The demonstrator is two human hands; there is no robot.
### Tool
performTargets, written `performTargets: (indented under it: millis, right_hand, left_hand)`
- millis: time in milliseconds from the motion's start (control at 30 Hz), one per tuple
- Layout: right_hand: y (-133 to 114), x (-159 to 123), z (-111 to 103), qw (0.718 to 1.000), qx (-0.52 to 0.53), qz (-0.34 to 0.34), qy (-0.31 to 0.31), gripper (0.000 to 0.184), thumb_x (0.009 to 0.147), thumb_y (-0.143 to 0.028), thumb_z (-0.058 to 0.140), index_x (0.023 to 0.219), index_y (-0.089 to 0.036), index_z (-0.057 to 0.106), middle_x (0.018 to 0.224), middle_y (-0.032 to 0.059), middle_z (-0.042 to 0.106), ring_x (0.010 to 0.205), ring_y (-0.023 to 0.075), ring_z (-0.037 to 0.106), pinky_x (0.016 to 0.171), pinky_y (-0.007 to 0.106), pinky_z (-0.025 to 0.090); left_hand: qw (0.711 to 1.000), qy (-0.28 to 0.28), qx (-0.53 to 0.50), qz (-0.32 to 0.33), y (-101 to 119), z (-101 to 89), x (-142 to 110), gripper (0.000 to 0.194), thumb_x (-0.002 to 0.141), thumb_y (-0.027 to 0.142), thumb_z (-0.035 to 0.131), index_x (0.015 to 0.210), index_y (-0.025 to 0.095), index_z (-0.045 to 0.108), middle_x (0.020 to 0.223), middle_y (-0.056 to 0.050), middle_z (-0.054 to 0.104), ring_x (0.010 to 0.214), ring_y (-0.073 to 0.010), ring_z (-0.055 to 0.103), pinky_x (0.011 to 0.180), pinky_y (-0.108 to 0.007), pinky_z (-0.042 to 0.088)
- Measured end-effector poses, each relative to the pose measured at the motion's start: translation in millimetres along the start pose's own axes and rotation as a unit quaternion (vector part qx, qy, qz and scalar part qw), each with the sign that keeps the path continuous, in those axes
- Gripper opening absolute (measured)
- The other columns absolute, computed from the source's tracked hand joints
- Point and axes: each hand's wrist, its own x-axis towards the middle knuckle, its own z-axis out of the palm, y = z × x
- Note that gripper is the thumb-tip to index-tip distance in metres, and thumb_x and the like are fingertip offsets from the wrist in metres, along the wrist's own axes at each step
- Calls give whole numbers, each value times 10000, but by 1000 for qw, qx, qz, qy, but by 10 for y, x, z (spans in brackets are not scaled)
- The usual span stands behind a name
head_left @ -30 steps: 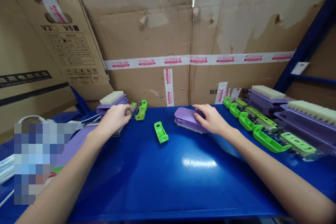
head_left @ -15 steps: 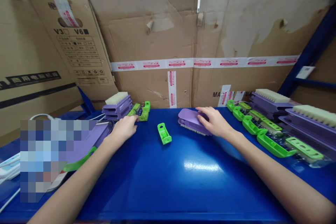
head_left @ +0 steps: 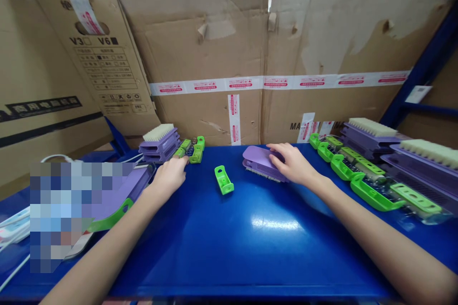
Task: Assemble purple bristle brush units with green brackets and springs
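Observation:
On the blue table, a purple scrubbing brush [head_left: 263,159] lies with its pale bristles down, slightly right of the middle. My right hand [head_left: 291,164] grips its right end, thumb towards me and fingers over the far side. Left of the brush lies a loose bright green plastic bracket [head_left: 223,180] with holes. My left hand [head_left: 170,173] is at a small group of green plastic parts [head_left: 196,151] and metal springs, its fingers curled down at their near edge. Whatever is between those fingertips is hidden.
Purple brushes with bristles up are stacked at the left [head_left: 159,143] and at the right [head_left: 372,136]. A row of green brackets [head_left: 374,193] and bagged springs lines the right side. Far left, a purple-and-green item [head_left: 121,195] lies near white cables. Cardboard [head_left: 214,57] walls the back.
Both hands stay almost in place, the left still at the green parts and the right still on the brush. The view has shifted slightly.

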Motion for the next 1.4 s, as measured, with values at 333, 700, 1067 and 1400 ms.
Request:
performTargets:
  millis: [333, 700, 1067, 1400]
  right_hand:
    - [3, 5, 7, 1000, -2, 3, 1, 346, 882, -291, 430, 1171, -179, 585, 1064, 103, 667, 975, 258, 573, 843, 420, 448]
    - [-1, -2, -4, 1000, -1, 0, -3, 350, 888, -291, 418, 1177, -174, 578, 1067, 107, 663, 977, 251, 574, 849, 413, 445]
    - [11, 0, 9, 1000, -4, -3, 3, 349, 881, -285, 433, 1181, -191, 583, 1075, 98, 665, 977, 249, 577, 840, 407, 451]
    - [22, 10, 15, 1000, 0, 5, 1, 350, 880, -295, 433, 1166, -164, 587, 1042, 103, 671, 959, 252, 582, 838, 403, 453]
  left_hand:
    - [998, 55, -37, -13, 195, -176, -103, 351, 894, 450, 371, 1020, 194, 575, 1019, -108, 651, 933, -291, 627, 722, -342, 485]
    - [976, 35, -110, 187, 938, -253, -471, 514, 835, 631, 428, 1048, 216, 643, 1061, -116, 590, 1015, -285, 549, 786, -354, 470]
    - [967, 52, -99, 231, 876, -315, -551, 356, 878, 484, 474, 963, 189, 654, 939, -102, 615, 932, -247, 574, 797, -349, 464]
    - [983, -70, -21, 166, 325, -285, -444, 138, 789, 220, 601, 902, 248, 675, 931, -57, 675, 933, -259, 623, 769, -329, 458]
